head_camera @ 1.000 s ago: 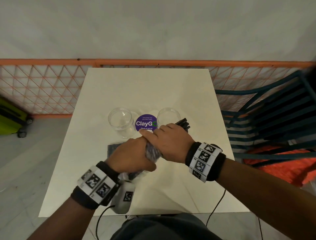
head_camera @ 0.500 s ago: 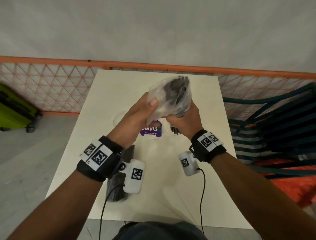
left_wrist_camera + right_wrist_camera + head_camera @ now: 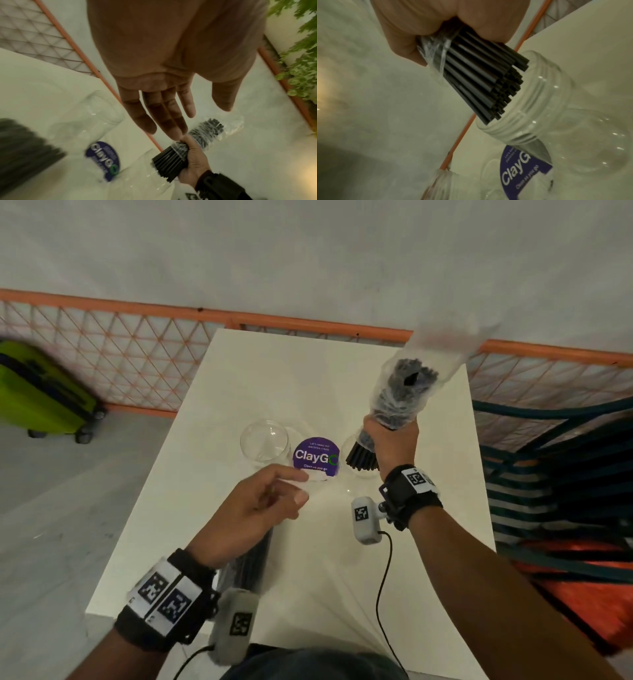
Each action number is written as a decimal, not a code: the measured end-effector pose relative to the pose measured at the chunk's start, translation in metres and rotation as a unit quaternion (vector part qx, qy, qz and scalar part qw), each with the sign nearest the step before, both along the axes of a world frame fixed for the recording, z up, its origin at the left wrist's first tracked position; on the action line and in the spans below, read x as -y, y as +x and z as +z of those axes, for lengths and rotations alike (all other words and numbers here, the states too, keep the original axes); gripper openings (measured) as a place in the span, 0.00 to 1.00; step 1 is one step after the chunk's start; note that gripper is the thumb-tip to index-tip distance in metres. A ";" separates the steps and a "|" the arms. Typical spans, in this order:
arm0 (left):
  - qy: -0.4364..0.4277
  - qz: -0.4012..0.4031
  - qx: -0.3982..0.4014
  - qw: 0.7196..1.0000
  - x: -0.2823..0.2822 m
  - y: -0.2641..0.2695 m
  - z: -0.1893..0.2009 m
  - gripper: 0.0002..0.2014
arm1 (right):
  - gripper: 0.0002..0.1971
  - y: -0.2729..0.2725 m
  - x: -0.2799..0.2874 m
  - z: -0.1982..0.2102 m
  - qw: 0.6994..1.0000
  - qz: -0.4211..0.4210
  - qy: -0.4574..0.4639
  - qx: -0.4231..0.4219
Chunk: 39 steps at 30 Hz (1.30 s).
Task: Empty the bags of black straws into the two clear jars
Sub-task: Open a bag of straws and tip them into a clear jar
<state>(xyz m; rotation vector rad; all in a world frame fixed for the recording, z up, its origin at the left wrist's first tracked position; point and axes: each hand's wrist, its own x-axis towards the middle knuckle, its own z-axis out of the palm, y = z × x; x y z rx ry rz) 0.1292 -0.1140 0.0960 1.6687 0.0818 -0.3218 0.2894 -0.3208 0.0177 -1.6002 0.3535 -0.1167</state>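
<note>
Early going here: both jars look empty, and the first load is only now lined up. The right hand [image 3: 394,440] is clamped around a clear bag [image 3: 406,392] of black straws [image 3: 481,83], held upright with its open end down, and the straw tips poke out just below the fist, right at the mouth of the right jar [image 3: 537,108]. In the right wrist view the lowest tips sit at the threaded rim, barely inside if at all, so I judge nothing has dropped in yet. The left jar [image 3: 263,443] stands just beyond the left hand [image 3: 260,505], with a purple sticker [image 3: 315,456] on the bench [image 3: 274,378] between the 2 jars.

The left hand hangs free above the bench, fingers straight and relaxed in its wrist view, gripping nothing. A second bag of straws [image 3: 251,559] lies on the bench under that wrist, untouched. So what is left is loosening the grip to let this bundle slide down, then emptying the other bag into the left jar.
</note>
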 end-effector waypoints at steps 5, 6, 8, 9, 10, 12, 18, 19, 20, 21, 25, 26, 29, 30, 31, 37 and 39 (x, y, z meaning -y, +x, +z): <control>0.009 0.049 -0.033 0.998 -0.024 -0.043 -0.029 0.18 | 0.18 0.002 -0.001 -0.015 1.000 -0.003 -0.023 -0.020; 0.017 0.051 -0.038 0.998 -0.027 -0.050 -0.035 0.19 | 0.20 0.001 -0.002 -0.017 1.000 -0.002 -0.024 -0.020; 0.035 0.051 -0.045 0.997 -0.032 -0.060 -0.048 0.24 | 0.25 -0.001 -0.003 -0.018 1.000 0.003 -0.009 -0.014; 0.048 0.049 -0.046 0.997 -0.035 -0.065 -0.053 0.26 | 0.27 -0.003 -0.004 -0.018 1.000 0.005 0.001 -0.011; 0.061 0.042 -0.046 0.996 -0.036 -0.068 -0.058 0.25 | 0.28 -0.004 -0.004 -0.017 1.000 0.004 0.007 -0.009; 0.080 0.031 -0.041 0.996 -0.035 -0.071 -0.063 0.21 | 0.30 -0.005 -0.002 -0.014 1.000 0.004 0.019 -0.005; 0.083 0.016 -0.033 0.996 -0.029 -0.069 -0.060 0.20 | 0.27 -0.006 0.007 -0.008 0.999 -0.007 0.050 -0.004; 0.083 0.015 -0.030 0.996 -0.028 -0.069 -0.059 0.20 | 0.26 -0.006 0.008 -0.005 0.998 -0.013 0.059 0.000; 0.082 0.012 -0.027 0.996 -0.026 -0.068 -0.057 0.20 | 0.24 -0.007 0.010 -0.001 0.997 -0.021 0.070 0.005; 0.081 0.011 -0.023 0.996 -0.026 -0.068 -0.056 0.20 | 0.22 -0.008 0.013 0.004 0.996 -0.029 0.083 0.012; 0.070 0.016 -0.021 0.997 -0.025 -0.069 -0.057 0.23 | 0.16 -0.013 0.026 0.029 0.986 -0.058 0.149 0.041; 0.068 0.017 -0.022 0.997 -0.025 -0.069 -0.058 0.24 | 0.14 -0.014 0.031 0.037 0.982 -0.068 0.171 0.047; 0.071 0.012 -0.023 0.997 -0.024 -0.070 -0.063 0.24 | 0.20 -0.018 0.047 0.060 0.971 -0.108 0.202 0.071; 0.074 0.010 -0.022 0.997 -0.023 -0.070 -0.064 0.25 | 0.22 -0.021 0.052 0.065 0.968 -0.120 0.205 0.080; 0.078 0.007 -0.020 0.997 -0.022 -0.070 -0.064 0.26 | 0.23 -0.026 0.058 0.070 0.966 -0.128 0.208 0.086; 0.103 -0.003 -0.002 0.995 -0.017 -0.068 -0.062 0.21 | 0.20 -0.068 0.095 0.055 0.987 -0.102 0.126 -0.007; 0.115 -0.005 0.002 0.993 -0.017 -0.068 -0.063 0.19 | 0.09 -0.087 0.105 0.035 0.993 -0.043 0.064 -0.085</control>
